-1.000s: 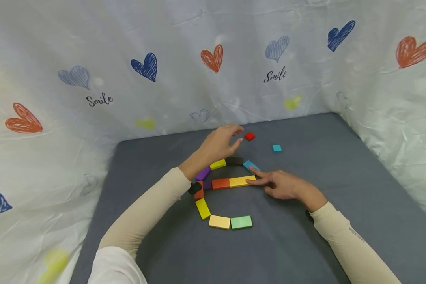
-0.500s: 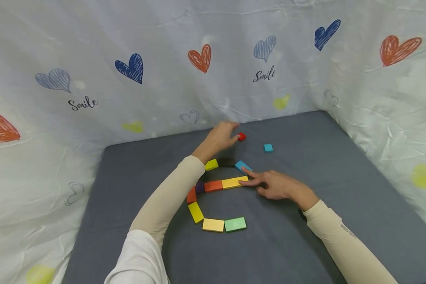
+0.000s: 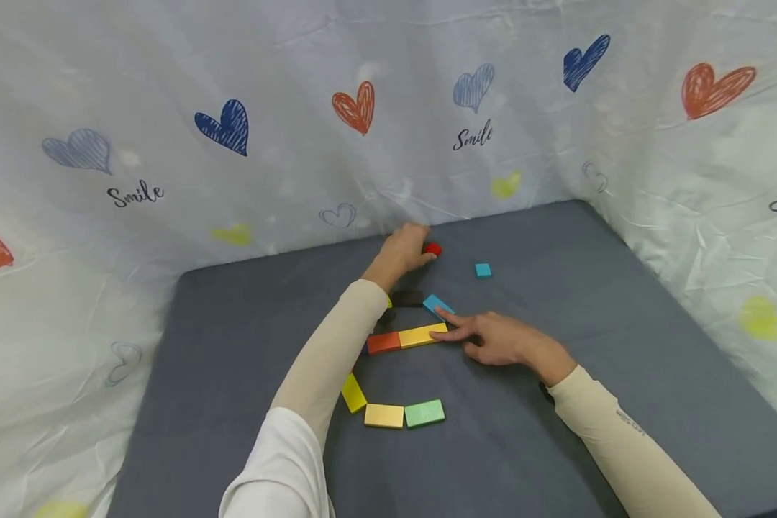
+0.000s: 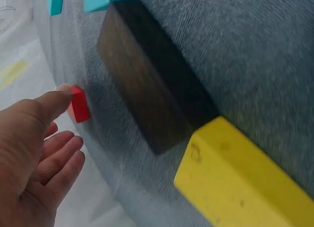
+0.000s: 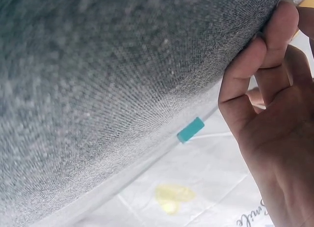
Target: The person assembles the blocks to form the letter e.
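Observation:
At the back of the table my left hand (image 3: 401, 252) is right at a small red block (image 3: 433, 249), its thumb tip overlapping the block. In the left wrist view the thumb (image 4: 49, 104) lies against the red block, and the other fingers are loosely bent beside it. My right hand (image 3: 501, 339) stretches two fingers apart, one touching a blue block (image 3: 437, 305) and the other the end of a yellow block (image 3: 421, 335). An orange-red block (image 3: 383, 343) adjoins the yellow one. A dark brown block (image 4: 152, 74) lies between the blue block and another yellow block (image 4: 240, 173).
A small light-blue block (image 3: 483, 270) lies apart at the back right. Nearer the front are a yellow block (image 3: 353, 393), a pale orange block (image 3: 384, 416) and a green block (image 3: 424, 413) in a curve. A heart-printed curtain (image 3: 388, 173) borders the grey table (image 3: 557, 446).
My left hand has moved back to the red block, and its forearm now covers the left blocks. The right fingers stay on the blue and yellow blocks. The head view has shifted slightly right.

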Demonstrator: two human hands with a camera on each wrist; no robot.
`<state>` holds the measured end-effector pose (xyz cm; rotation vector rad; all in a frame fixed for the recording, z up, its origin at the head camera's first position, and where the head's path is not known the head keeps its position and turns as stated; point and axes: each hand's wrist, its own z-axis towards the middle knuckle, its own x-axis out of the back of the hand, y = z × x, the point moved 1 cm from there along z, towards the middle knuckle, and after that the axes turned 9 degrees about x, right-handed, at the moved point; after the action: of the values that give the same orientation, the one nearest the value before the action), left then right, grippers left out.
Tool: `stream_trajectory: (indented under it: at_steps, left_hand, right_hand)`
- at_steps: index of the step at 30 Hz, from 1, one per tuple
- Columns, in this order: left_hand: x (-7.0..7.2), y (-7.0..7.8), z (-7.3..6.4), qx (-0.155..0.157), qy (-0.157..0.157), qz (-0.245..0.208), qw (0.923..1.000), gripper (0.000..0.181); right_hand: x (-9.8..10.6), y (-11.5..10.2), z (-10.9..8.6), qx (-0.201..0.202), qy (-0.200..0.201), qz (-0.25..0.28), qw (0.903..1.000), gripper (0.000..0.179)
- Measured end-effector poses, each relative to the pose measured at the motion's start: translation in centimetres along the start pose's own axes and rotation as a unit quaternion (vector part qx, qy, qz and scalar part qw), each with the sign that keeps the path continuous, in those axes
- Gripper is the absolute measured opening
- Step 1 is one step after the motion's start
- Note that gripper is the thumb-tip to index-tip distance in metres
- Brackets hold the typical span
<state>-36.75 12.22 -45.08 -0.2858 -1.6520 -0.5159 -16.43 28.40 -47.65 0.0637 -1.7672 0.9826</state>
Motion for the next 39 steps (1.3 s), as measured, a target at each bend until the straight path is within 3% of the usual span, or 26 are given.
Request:
stream_trajectory:
  at_steps: [8, 11, 17, 24, 29, 34, 39]
  left_hand:
    - [-1.2, 1.1, 0.5, -0.014, -0.011, 0.019, 0.9997, 0.041]
    - [-1.2, 1.3, 0.5, -0.006, -0.011, 0.018, 0.9998, 0.034]
    - [-0.9, 0.7, 0.0, 0.021, -0.01, 0.014, 0.9996, 0.027]
    - [-0.1, -0.4, -0.9, 0.016, -0.006, 0.018, 0.9997, 0.019]
    - [1.5, -2.4, -2.6, 0.016, 0.004, 0.005, 0.9998, 0.024]
    - [3.7, -3.9, -4.6, -0.013, 0.023, -0.022, 0.9994, 0.032]
    - [4.5, -4.7, -7.3, -0.053, 0.052, -0.05, 0.9959, 0.034]
  right_hand:
    - [-0.1, 0.0, 0.0, -0.006, 0.0, 0.002, 1.0, 0.065]
    - [-0.2, 0.0, 0.1, -0.004, 0.001, 0.003, 1.0, 0.066]
    - [-0.2, -0.1, 0.2, 0.014, 0.004, 0.008, 0.9999, 0.067]
    - [0.0, 0.0, 0.0, -0.002, 0.002, 0.002, 1.0, 0.065]
    - [-0.4, 0.2, 0.2, -0.016, 0.001, -0.002, 0.9999, 0.064]
    - [-0.4, 0.4, 0.3, -0.02, 0.001, -0.001, 0.9998, 0.063]
    - [-0.3, 0.5, 0.2, -0.016, 0.0, 0.003, 0.9999, 0.062]
